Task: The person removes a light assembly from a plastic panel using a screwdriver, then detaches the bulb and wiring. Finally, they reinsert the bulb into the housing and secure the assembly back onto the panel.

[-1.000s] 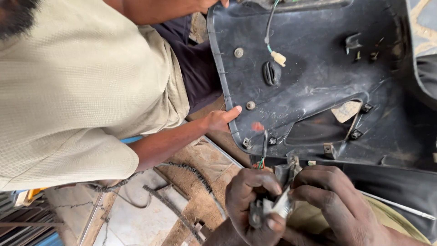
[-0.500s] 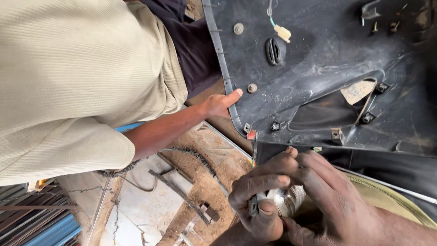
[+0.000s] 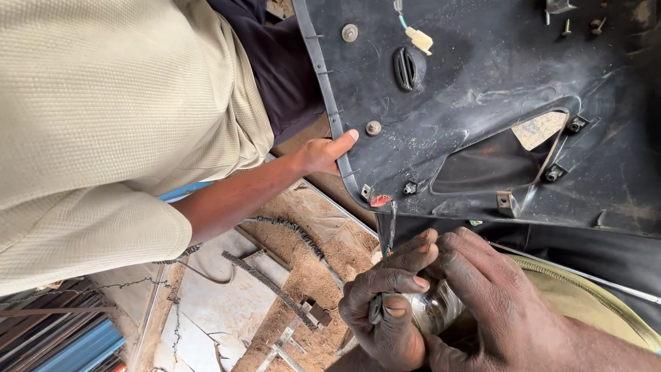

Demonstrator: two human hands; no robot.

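Down low, the left hand (image 3: 385,303) is curled tight around a shiny round metal part (image 3: 434,311) and thin wires (image 3: 390,227), the right hand (image 3: 492,303) closed over it, beneath a dusty black plastic panel (image 3: 482,89) steadied by a co-worker's hand (image 3: 323,153).

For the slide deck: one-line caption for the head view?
Both hands grip a small shiny part below a black plastic panel steadied by a co-worker's hand.

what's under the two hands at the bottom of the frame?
Between the left hand and right hand a shiny metal part shows, with thin wires running up to the black panel. The fingers cover the rest of it.
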